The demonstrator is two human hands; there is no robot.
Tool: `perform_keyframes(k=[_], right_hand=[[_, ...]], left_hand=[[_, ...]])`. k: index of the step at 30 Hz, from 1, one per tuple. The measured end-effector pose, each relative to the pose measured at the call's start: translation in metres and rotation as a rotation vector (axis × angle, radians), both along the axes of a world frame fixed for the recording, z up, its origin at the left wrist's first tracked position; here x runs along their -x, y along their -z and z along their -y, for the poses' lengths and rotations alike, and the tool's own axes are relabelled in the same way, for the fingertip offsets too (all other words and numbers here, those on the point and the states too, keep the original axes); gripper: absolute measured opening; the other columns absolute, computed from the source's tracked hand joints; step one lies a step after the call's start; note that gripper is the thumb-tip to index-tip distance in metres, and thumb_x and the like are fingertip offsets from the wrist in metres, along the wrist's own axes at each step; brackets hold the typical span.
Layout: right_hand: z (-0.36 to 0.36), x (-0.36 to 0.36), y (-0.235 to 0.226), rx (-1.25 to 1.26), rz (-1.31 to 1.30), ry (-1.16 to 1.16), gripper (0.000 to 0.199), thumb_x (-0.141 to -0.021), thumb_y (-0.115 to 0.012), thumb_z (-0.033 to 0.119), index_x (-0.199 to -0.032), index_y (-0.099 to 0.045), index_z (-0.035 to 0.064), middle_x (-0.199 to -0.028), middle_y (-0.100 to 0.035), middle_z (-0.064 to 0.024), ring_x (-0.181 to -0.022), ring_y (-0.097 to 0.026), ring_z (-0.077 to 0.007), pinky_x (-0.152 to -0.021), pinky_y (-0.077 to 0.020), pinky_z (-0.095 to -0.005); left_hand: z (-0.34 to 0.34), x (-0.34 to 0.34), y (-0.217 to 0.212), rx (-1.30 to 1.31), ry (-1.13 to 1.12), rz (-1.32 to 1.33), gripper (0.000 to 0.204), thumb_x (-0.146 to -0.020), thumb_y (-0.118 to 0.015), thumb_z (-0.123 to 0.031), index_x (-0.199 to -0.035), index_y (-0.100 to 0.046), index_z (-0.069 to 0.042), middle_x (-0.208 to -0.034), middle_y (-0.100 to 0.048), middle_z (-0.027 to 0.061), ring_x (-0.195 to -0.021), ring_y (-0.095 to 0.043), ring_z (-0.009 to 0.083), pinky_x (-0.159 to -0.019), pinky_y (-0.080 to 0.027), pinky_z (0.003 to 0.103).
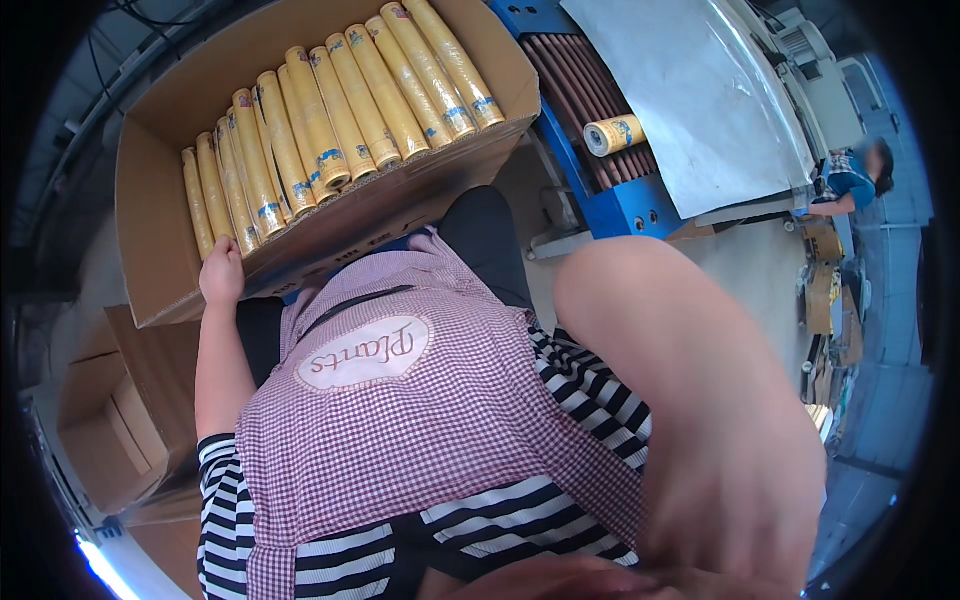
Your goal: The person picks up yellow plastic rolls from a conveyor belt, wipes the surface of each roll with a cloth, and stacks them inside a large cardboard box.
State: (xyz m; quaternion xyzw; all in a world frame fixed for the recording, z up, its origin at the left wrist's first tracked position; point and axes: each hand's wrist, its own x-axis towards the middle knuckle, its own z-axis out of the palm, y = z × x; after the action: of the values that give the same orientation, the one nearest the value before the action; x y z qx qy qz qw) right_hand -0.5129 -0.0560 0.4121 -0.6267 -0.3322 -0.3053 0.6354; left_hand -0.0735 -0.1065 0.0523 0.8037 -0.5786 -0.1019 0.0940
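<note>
Many yellow rolls in a carton, left hand curled on rim, right hand blurred, grip unclear

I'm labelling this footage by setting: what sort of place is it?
Probably a factory or packing workshop: a large cardboard box holds rows of yellow rolls, and a blue-framed roller machine stands beside it.

rolls in carton
</note>
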Motion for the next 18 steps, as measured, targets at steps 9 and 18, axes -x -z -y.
perform_keyframes(k=[9,18], right_hand=[[0.069,0.059,0.257,-0.948,-0.432,0.614,0.043,-0.101,-0.052,0.041,-0.106,-0.063,0.0001,-0.111,-0.068,-0.0183,-0.112,-0.062,-0.0366,-0.103,-0.0429,-0.0487],[0.142,0.161,0.367,-1.664,0.113,1.033,0.083,-0.09,-0.063,0.056,-0.145,-0.035,0.001,-0.141,-0.047,-0.0185,-0.132,-0.045,-0.0349,-0.114,-0.031,-0.05]], left_hand=[[0.0,0.015,-0.014,0.017,-0.02,-0.035,0.017,-0.09,-0.044,-0.017,-0.089,-0.06,-0.011,-0.089,-0.068,0.0181,-0.091,-0.063,0.0391,-0.08,-0.048,0.049],[0.006,0.006,-0.008,0.031,-0.043,-0.013,0.018,-0.09,-0.044,-0.019,-0.088,-0.06,-0.01,-0.089,-0.068,0.0182,-0.088,-0.064,0.0397,-0.077,-0.049,0.049]])
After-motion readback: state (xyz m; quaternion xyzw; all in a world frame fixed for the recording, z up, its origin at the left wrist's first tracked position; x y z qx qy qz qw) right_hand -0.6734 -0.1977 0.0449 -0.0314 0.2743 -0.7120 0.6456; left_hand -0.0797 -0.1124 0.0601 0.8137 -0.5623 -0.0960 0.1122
